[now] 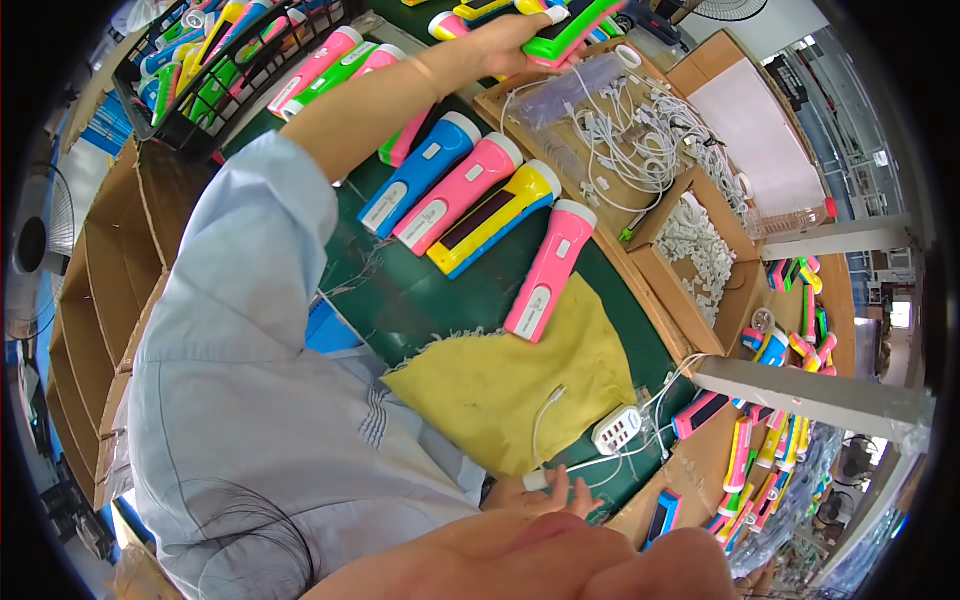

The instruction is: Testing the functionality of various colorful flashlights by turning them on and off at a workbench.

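Fingers of the left hand (515, 42) wrap around a green torch (572, 30) at the far end of the counter (420, 300), the arm stretched long across the green surface and the torch held just above a cardboard tray of white cables (640, 130). Down by the near edge, the right hand (545, 493) lies flat with fingers slightly spread, a white plug (537, 481) pinched under the fingertips, its thin lead curling over the yellow cloth (520, 390) toward a white multi-port charger (617, 430) just beside it. Between the two hands sits a row of torches on the counter: a blue torch (420, 175), a pink torch (457, 195), a yellow torch (495, 218), and a second pink torch (550, 270) resting with its tail on the cloth. A black wire basket (225, 60) full of more torches stands to the far left, well apart from the held one.
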`<action>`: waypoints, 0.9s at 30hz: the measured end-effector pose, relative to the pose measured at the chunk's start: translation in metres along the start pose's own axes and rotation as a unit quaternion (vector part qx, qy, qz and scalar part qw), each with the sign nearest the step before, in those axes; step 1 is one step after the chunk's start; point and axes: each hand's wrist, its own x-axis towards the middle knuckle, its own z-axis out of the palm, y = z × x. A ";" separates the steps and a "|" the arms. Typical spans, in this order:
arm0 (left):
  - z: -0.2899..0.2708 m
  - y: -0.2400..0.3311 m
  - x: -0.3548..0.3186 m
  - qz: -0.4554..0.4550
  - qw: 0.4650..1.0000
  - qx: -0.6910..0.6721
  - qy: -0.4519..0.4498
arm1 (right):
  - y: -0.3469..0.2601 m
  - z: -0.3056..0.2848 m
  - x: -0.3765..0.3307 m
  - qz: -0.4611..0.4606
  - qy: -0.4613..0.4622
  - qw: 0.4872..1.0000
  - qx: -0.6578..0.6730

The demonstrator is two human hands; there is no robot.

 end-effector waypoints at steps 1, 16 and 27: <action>0.017 -0.008 -0.026 -0.026 0.998 -0.055 -0.004 | 0.002 -0.001 0.005 -0.013 0.041 0.999 -0.004; 0.111 -0.156 -0.309 -0.241 0.911 0.199 -0.268 | -0.035 -0.008 0.052 0.138 -0.241 0.938 0.208; 0.142 -0.159 -0.279 -0.217 0.975 -0.006 -0.054 | 0.008 0.009 0.029 0.226 -0.297 0.827 0.420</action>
